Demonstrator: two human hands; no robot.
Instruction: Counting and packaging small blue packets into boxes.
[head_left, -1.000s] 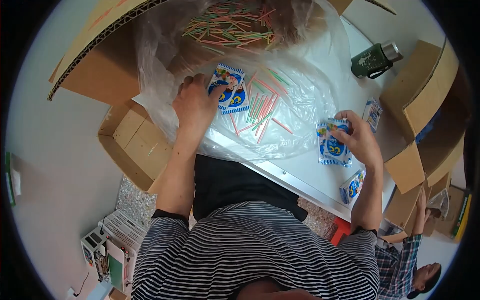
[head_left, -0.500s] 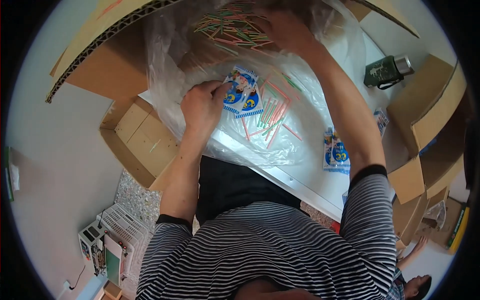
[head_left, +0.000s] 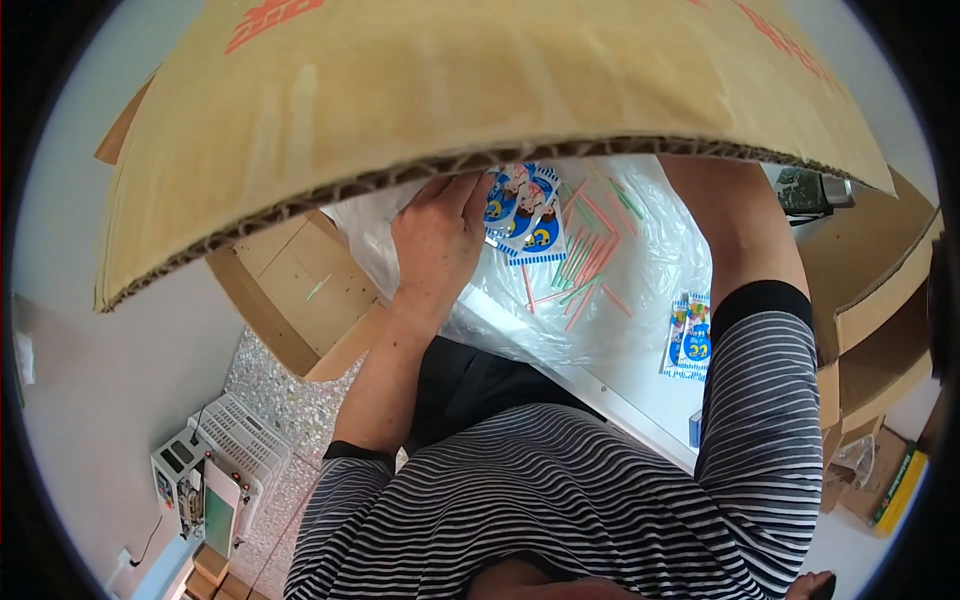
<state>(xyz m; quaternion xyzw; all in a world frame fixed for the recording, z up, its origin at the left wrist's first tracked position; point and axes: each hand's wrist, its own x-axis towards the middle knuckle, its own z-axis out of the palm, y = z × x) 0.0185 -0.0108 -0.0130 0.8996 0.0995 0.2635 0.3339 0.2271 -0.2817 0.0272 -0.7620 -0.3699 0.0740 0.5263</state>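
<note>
On the white table (head_left: 640, 405), under a sheet of clear plastic (head_left: 650, 250), a scatter of thin pink and green sticks (head_left: 585, 265) is seen. The left hand (head_left: 440, 240) is laid at the near left edge of that sheet, and a small stack of blue and white printed packets (head_left: 525, 215) is pinched between its fingers (head_left: 462, 195) and thumb, just beside the sticks. The upper half of the view is covered by a large cardboard flap (head_left: 480, 90). The right forearm is stretched up past the sticks and is lost behind the flap, so the right hand is hidden and its fingers cannot be judged. Another packet (head_left: 688, 335) is left lying alone on the table, near the right sleeve.
</note>
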